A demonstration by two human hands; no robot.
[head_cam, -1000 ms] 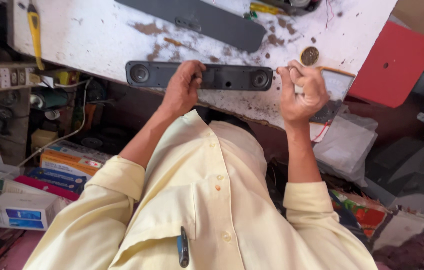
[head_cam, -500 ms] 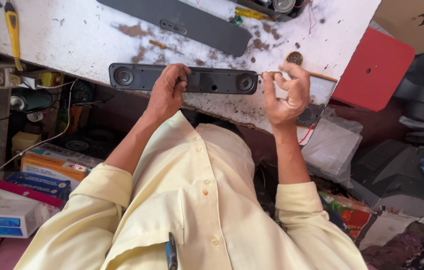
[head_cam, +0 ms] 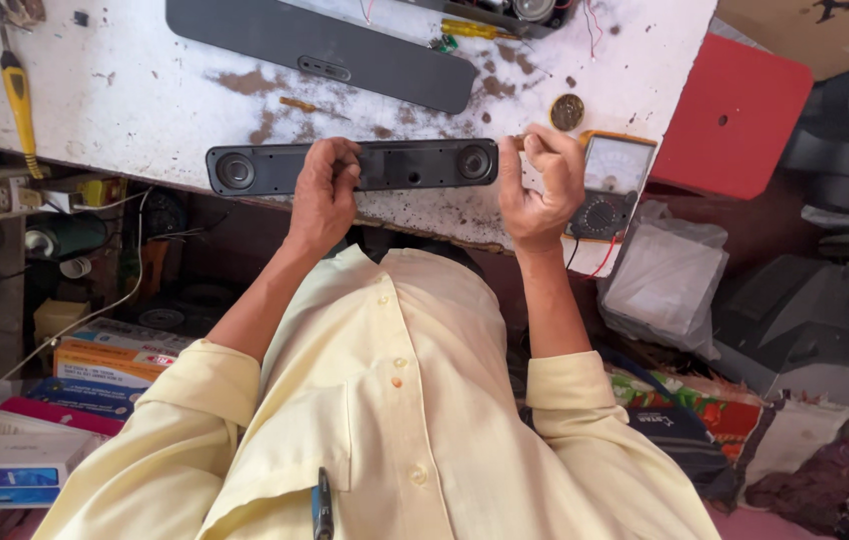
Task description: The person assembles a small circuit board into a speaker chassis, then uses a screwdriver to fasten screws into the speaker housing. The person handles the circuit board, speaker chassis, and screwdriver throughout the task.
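At the near edge of the white worktable (head_cam: 125, 90), a long black speaker bar (head_cam: 353, 166) is laid flat on its side, with a round speaker at each end. It is gripped near its middle by the left hand (head_cam: 323, 190), whose fingers are curled over the top of it. Just past the bar's right end, the right hand (head_cam: 542, 180) is held closed, with the fingers bent in toward the palm; whether something small is pinched in it cannot be told. Right beside that hand, a meter (head_cam: 613, 185) with a round dial is seen at the table edge, and red and black wires hang down from it. A small round gold piece (head_cam: 567, 112) is set just behind the meter. Farther back on the table, a second long dark bar (head_cam: 325, 50) is laid at a slant. A yellow-handled tool (head_cam: 17, 95) is placed at the far left of the table. Off to the right, a red box (head_cam: 735, 115) is seen. Below the table on the left, flat boxes (head_cam: 115, 365) are stacked. A pale yellow shirt (head_cam: 395, 420) is worn by the person.
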